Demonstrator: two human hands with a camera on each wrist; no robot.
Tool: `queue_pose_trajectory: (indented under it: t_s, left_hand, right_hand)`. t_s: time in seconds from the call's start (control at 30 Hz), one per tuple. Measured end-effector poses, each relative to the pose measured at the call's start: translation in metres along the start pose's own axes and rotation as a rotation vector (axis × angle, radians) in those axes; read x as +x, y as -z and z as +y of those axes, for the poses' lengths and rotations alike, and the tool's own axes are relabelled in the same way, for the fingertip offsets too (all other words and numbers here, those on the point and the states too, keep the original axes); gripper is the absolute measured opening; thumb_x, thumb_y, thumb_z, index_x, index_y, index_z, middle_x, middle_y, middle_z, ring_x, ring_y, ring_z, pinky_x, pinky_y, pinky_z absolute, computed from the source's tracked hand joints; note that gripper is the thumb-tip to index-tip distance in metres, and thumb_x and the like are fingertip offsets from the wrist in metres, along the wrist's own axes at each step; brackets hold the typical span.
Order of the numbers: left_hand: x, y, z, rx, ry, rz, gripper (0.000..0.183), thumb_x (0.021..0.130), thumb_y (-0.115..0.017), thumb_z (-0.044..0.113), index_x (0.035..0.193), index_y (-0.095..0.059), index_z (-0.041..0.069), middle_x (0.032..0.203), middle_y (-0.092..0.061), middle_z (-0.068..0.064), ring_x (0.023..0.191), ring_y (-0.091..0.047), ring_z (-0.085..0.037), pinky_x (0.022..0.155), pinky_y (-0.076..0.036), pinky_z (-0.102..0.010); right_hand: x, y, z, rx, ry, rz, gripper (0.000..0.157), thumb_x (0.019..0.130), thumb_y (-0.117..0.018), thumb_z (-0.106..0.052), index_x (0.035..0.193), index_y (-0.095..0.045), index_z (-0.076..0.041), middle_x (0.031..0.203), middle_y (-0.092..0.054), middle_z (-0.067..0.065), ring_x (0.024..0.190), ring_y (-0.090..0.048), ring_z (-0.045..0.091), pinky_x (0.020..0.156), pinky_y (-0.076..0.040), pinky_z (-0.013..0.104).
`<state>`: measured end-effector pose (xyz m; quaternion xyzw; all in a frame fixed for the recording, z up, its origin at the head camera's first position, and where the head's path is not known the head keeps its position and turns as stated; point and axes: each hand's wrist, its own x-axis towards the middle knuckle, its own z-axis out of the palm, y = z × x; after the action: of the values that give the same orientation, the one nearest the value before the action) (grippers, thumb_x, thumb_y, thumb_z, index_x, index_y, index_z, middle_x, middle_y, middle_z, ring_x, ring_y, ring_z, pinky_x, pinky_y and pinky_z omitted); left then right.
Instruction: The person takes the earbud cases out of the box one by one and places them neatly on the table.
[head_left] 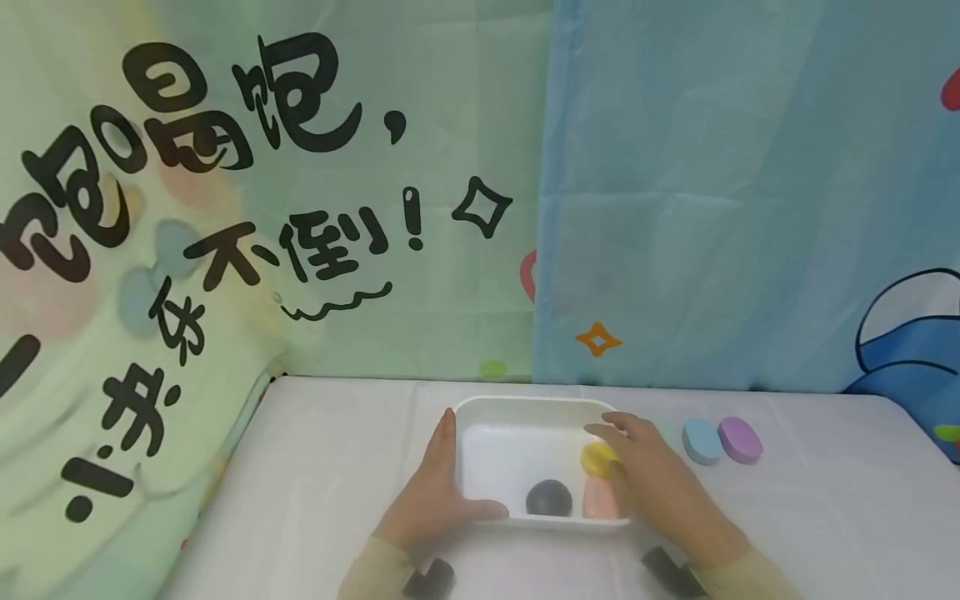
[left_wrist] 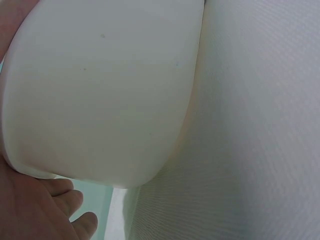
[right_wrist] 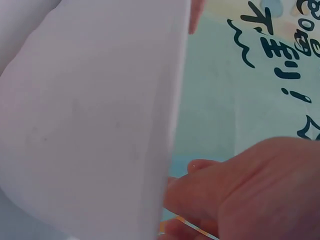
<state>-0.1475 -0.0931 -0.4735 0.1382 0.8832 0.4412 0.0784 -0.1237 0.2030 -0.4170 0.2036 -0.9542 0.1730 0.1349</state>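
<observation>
A white rectangular tray [head_left: 517, 400] sits on the white-covered table. At its left end my left hand [head_left: 442, 483] grips it, fingers along the side and thumb over the front rim. My right hand [head_left: 660, 479] reaches over the right end, its thumb and fingers about a yellow rounded block [head_left: 597, 459]; the contact is partly hidden. Below the yellow block lies a pink piece [head_left: 598, 500], and a dark grey round piece [head_left: 549, 498] is left of it. The tray's outer wall [left_wrist: 100, 100] fills much of the left wrist view; in the right wrist view it hides the right fingertips.
To the right of the tray, a light blue rounded block [head_left: 702, 442] and a purple one [head_left: 741, 440] lie side by side on the tablecloth [head_left: 840, 500]. Printed cloth curtains [head_left: 420, 333] hang behind the table and along its left side.
</observation>
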Motion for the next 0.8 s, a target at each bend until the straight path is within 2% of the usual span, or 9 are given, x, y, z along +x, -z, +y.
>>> queue_pose_trajectory:
  t_s: [0.17,0.3,0.47,0.53,0.63,0.8]
  left_hand:
    - [0.0,0.0,0.0,0.013,-0.016,0.007,0.138,0.069,-0.086,0.059,0.162,0.003,0.01,0.169,0.001,-0.008,0.154,-0.004,-0.022,0.121,-0.02,-0.048]
    - [0.0,0.0,-0.001,0.01,-0.016,0.002,0.138,0.068,-0.086,0.059,0.162,0.004,0.01,0.169,0.001,-0.008,0.154,-0.004,-0.023,0.121,-0.02,-0.048]
    - [-0.001,0.0,0.001,0.001,-0.009,0.003,0.137,0.069,-0.086,0.057,0.162,0.003,0.01,0.169,0.001,-0.008,0.154,-0.004,-0.023,0.121,-0.02,-0.049]
    - [-0.001,0.0,0.001,0.001,-0.005,0.003,0.137,0.069,-0.086,0.057,0.162,0.003,0.01,0.169,0.001,-0.007,0.154,-0.004,-0.022,0.121,-0.02,-0.048]
    - [-0.001,-0.001,0.0,0.005,-0.003,0.005,0.137,0.069,-0.086,0.057,0.162,0.003,0.012,0.169,0.001,-0.007,0.154,-0.004,-0.021,0.121,-0.021,-0.048]
    - [0.0,-0.001,-0.002,0.013,-0.019,0.011,0.137,0.069,-0.086,0.058,0.162,0.002,0.01,0.169,0.0,-0.009,0.154,-0.004,-0.022,0.121,-0.021,-0.049]
  right_hand:
    - [0.006,-0.005,0.001,-0.001,0.025,-0.025,0.047,0.081,-0.074,0.009,0.125,-0.064,-0.004,0.129,-0.057,0.024,0.118,-0.054,0.045,0.09,-0.053,0.053]
    - [0.009,-0.008,0.0,0.009,0.029,-0.058,0.051,0.076,-0.07,0.015,0.123,-0.066,-0.004,0.129,-0.057,0.023,0.117,-0.055,0.045,0.083,-0.056,0.048]
    - [0.013,-0.014,0.002,0.016,0.092,-0.071,0.054,0.067,-0.071,0.017,0.118,-0.068,-0.003,0.124,-0.059,0.023,0.116,-0.056,0.044,0.089,-0.053,0.051]
    - [0.015,-0.016,0.003,0.016,0.119,-0.076,0.055,0.064,-0.073,0.014,0.116,-0.068,-0.002,0.122,-0.059,0.023,0.115,-0.056,0.043,0.091,-0.052,0.051]
    - [0.016,-0.021,0.007,-0.014,0.158,-0.101,0.053,0.062,-0.073,0.008,0.113,-0.069,-0.003,0.116,-0.06,0.021,0.11,-0.057,0.039,0.085,-0.055,0.047]
    - [0.019,-0.024,0.008,-0.083,0.135,-0.199,0.048,0.062,-0.074,-0.005,0.109,-0.07,-0.004,0.103,-0.062,0.012,0.098,-0.057,0.031,0.076,-0.055,0.04]
